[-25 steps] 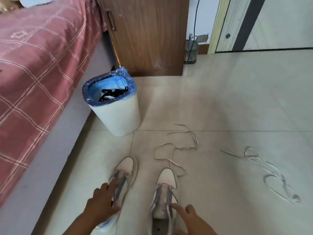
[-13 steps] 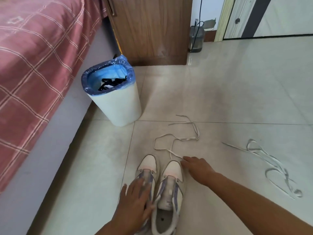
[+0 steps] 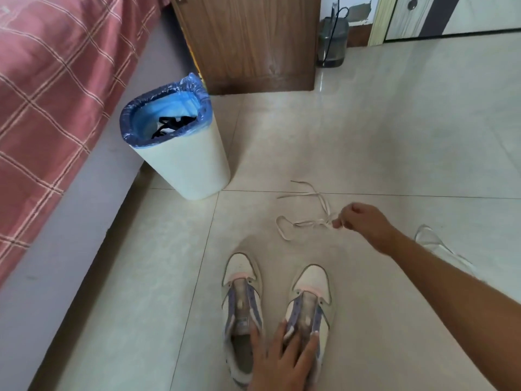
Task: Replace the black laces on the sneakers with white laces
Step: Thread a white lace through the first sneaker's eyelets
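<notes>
Two white sneakers with purple eyelet strips stand side by side on the floor without laces, the left sneaker [image 3: 242,294] and the right sneaker [image 3: 310,297]. My left hand [image 3: 282,359] lies flat across both, fingers spread over their openings. My right hand [image 3: 358,220] reaches forward and pinches a white lace [image 3: 307,221] that trails on the tiles ahead of the shoes. A second white lace [image 3: 439,246] lies to the right, partly hidden behind my right forearm. Black laces [image 3: 172,125] rest inside the bin.
A white bin [image 3: 186,162] with a blue liner stands ahead on the left, beside a bed with a red checked cover [image 3: 48,88]. A wooden cabinet [image 3: 253,40] and a small grey device with a cable [image 3: 331,40] stand against the far wall.
My right hand moved forward from the right shoe's toe and closed on the white lace, pulling it rightwards. The left hand shifted to rest across both shoes.
</notes>
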`<control>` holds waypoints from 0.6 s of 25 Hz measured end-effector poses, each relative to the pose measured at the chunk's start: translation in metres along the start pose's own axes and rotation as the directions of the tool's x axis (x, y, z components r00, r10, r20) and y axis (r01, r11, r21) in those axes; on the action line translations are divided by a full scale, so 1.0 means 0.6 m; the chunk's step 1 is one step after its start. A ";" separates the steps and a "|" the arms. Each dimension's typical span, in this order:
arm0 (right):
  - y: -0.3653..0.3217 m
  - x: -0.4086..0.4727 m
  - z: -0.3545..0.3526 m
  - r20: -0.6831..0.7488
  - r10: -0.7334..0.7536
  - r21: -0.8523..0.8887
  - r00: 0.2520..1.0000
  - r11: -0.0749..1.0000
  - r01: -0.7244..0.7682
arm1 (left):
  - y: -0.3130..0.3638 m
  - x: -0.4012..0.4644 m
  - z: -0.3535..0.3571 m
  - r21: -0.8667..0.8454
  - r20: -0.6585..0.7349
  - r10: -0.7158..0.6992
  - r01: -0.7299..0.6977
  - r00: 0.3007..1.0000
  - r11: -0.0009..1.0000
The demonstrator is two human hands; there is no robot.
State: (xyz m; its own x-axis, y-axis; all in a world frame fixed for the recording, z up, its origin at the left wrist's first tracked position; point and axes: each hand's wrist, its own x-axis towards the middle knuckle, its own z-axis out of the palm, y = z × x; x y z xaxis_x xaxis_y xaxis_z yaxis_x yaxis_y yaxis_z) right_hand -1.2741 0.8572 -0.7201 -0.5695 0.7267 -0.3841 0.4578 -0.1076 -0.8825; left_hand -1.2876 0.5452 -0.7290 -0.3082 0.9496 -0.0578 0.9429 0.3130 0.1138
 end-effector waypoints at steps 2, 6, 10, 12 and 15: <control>-0.051 0.007 -0.031 0.095 0.023 0.226 0.995 0.973 -0.044 | 0.054 0.020 -0.008 -0.035 0.211 -0.017 0.025 0.977 0.999; -0.132 -0.004 -0.051 0.308 0.041 0.207 0.951 0.972 -0.109 | 0.118 0.048 -0.026 -0.268 0.188 0.072 -0.019 0.980 0.963; -0.197 -0.059 -0.034 0.520 -0.005 -0.179 0.854 0.977 0.114 | 0.034 0.142 -0.136 -0.716 -0.119 -0.195 0.052 0.974 0.697; -0.232 -0.091 -0.018 0.605 -0.040 -0.253 0.795 0.937 0.239 | -0.020 0.204 -0.206 -0.855 -0.033 -0.268 0.111 0.963 0.506; -0.299 -0.130 -0.011 0.569 -0.183 -0.179 0.802 0.924 0.338 | -0.065 0.264 -0.307 -0.933 0.097 -0.024 0.099 0.995 0.345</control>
State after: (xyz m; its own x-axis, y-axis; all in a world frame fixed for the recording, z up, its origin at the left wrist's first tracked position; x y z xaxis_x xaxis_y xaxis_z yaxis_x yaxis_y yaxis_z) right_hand -1.3072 0.8243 -0.5300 -0.9288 0.2159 -0.3010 0.3528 0.2674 -0.8967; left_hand -1.3964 0.6871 -0.5597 -0.3168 0.9354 -0.1567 0.1765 0.2204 0.9593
